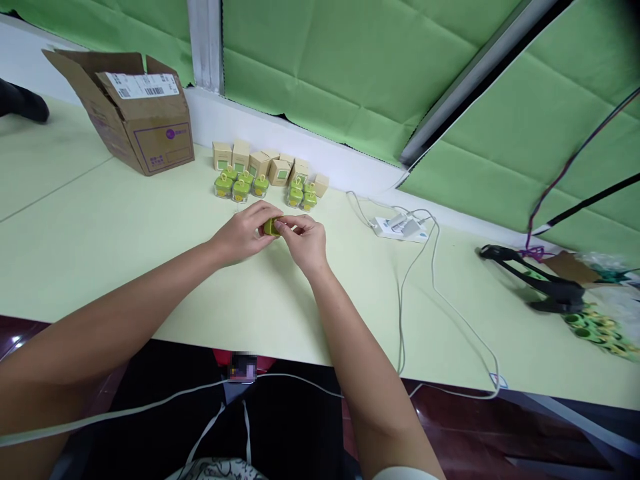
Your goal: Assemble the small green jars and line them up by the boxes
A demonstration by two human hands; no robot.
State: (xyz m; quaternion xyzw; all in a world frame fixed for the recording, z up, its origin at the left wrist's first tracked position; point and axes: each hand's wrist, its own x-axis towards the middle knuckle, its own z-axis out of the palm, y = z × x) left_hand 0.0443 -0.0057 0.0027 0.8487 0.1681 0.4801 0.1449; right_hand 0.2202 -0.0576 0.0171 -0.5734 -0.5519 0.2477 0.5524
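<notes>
Both my hands meet over the table around a small green-lidded jar (271, 227). My left hand (244, 233) is wrapped round its body from the left. With thumb and fingers, my right hand (306, 241) pinches its right side near the lid; the fingers hide much of the jar. Just beyond my hands stand several similar clear jars with green lids and loop handles, one group (241, 190) behind my left hand and another group (295, 193) behind my right. A row of small cardboard boxes (259, 164), some with a green label, stands behind the jars.
An open cardboard carton (163, 140) stands at the back left. To the right lie a white power strip (400, 228) and its loose cables (434, 280). Farther right are a black stand (555, 290) and a pile of green pieces (600, 330). A wall borders the table's back.
</notes>
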